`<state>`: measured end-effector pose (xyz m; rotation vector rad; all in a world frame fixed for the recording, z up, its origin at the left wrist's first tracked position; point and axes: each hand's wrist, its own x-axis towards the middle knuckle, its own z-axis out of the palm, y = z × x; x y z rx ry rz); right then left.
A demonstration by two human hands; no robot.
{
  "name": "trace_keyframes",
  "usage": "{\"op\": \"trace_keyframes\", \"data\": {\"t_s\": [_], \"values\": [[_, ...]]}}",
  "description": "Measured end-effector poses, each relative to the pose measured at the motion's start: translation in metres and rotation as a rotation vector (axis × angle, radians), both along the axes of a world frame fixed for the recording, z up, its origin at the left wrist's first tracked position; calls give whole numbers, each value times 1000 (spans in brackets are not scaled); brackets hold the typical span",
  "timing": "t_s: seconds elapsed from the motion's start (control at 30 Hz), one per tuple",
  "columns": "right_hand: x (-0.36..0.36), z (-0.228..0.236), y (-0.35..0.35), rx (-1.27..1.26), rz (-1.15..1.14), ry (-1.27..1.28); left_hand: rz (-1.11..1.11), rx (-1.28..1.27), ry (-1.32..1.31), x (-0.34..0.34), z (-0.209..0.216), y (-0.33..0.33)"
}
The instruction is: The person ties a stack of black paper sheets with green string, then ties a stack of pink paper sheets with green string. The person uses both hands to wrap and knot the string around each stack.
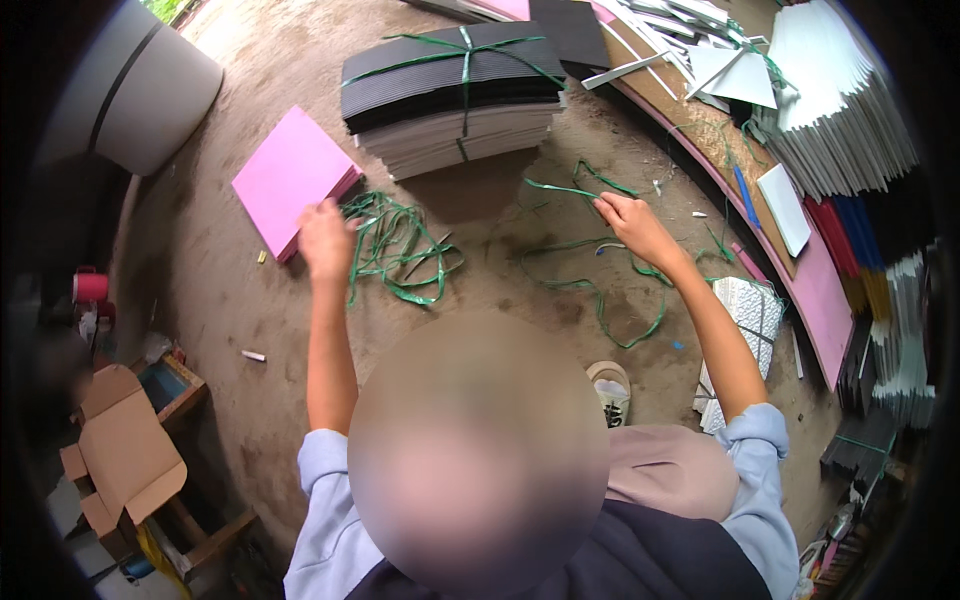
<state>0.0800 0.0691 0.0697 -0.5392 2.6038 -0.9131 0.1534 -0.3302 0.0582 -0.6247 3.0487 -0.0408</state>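
My right hand (630,222) is closed on a thin green plastic strap (562,188), pinching it so that one end sticks out to the left. More of this strap lies in loose curves on the ground below that hand. At the near corner of a stack of square pink sheets (292,172), my left hand (327,238) has its fingers curled; what is in them, if anything, is hidden. Right beside it lies a tangled heap of green strap (405,250). Ahead stands a bundle of black and white sheets (455,95), tied crosswise with green strap.
Tall stacks of white sheets (840,100) and a long pink-edged board with offcuts (690,95) line the right side. A tied silver-white bundle (745,325) lies near my right forearm. An opened cardboard box (130,440) is at the lower left, and a white cylinder (160,90) at the upper left.
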Motion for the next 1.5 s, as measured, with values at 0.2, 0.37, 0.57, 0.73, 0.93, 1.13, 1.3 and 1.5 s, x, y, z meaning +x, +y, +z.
{"op": "trace_keyframes", "data": {"t_s": [0.2,0.37,0.57,0.73,0.93,1.13,1.3,1.5], "values": [[3,-57,-30,119,149,-134,-695,254,56,38,-126,88],[12,-76,-53,151,208,-208,-405,204,156,54,-160,64],[10,-77,-103,123,310,-209,2,67,192,71,-151,-18],[8,-63,-134,34,364,-192,-315,536,505,25,-67,37],[-1,-46,-123,-104,310,-313,-464,1097,132,-7,-76,74],[-56,-20,42,-129,-173,-339,-85,424,122,0,-122,3],[-55,11,91,3,-150,-220,-336,73,-174,-13,-90,9],[-37,32,-2,-206,179,-84,-808,1218,162,-65,2,182]]}}
